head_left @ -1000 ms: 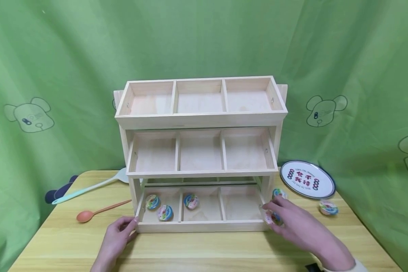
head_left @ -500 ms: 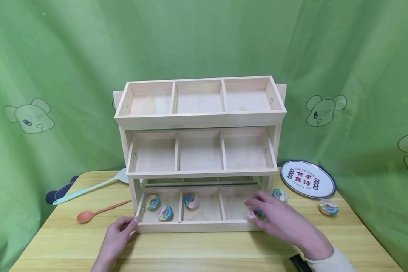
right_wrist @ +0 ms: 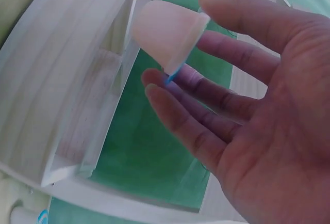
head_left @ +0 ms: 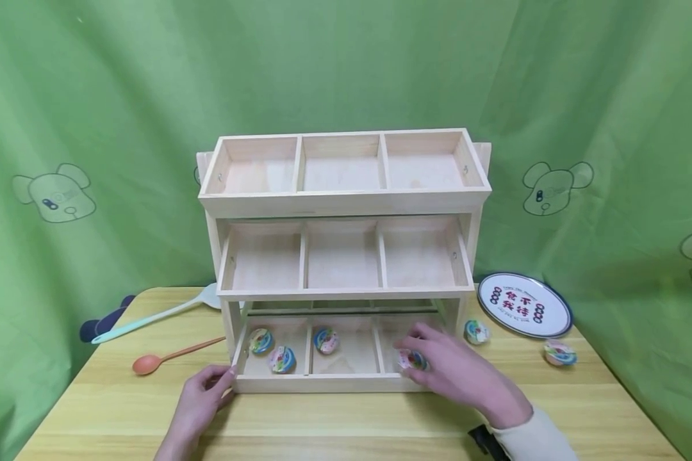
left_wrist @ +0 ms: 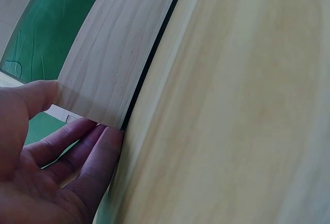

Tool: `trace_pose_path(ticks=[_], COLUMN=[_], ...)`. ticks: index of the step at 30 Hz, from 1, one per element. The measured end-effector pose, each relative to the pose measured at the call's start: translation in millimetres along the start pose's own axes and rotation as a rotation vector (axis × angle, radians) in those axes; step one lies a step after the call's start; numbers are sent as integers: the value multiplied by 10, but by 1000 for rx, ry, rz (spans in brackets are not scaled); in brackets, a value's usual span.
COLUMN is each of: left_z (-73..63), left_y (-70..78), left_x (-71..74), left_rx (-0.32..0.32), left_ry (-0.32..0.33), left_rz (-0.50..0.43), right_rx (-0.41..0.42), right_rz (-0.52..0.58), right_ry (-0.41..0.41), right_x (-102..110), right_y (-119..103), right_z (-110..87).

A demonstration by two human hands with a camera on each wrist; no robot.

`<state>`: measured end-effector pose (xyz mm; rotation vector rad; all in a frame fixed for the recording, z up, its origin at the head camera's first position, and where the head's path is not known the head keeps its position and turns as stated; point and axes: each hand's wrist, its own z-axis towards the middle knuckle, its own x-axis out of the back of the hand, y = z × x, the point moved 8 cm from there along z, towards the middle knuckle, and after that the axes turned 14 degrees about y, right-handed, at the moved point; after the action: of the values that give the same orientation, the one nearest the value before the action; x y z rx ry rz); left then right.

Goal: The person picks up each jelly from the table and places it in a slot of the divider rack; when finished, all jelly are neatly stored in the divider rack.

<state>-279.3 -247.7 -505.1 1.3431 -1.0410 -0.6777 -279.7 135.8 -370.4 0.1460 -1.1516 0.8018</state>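
Observation:
In the head view my right hand [head_left: 458, 374] holds a small jelly cup [head_left: 412, 360] with a printed lid over the right compartment of the bottom tray [head_left: 346, 384]. The right wrist view shows that cup [right_wrist: 167, 33] tipped, its pale pink body outward, its rim between thumb and fingers. My left hand [head_left: 202, 397] grips the tray's front left corner, thumb above and fingertips at the lower edge in the left wrist view. Two jelly cups [head_left: 261, 341] lie in the left compartment and one jelly cup [head_left: 325, 340] in the middle one.
The three-tier wooden rack [head_left: 346, 205] stands at the table's back. Right of it lie two more jelly cups [head_left: 476, 331] and a white oval plate [head_left: 525, 306]. Left are an orange spoon [head_left: 150, 365] and a pale turquoise-handled utensil [head_left: 150, 319]. A green curtain [head_left: 346, 64] hangs behind.
My right hand has moved left with the jelly cup, from the tray's right end to over its right compartment. The left hand has stayed at the corner.

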Motion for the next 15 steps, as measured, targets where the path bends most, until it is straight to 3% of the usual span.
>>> trace_pose_path(ticks=[15], left_z=[-15], left_y=[34], left_x=[4], left_rx=[4], left_ry=[1], left_rz=[-17], right_rx=[16], right_rz=[131], right_ry=[-42], right_x=[-202], right_y=[-188], right_z=[225])
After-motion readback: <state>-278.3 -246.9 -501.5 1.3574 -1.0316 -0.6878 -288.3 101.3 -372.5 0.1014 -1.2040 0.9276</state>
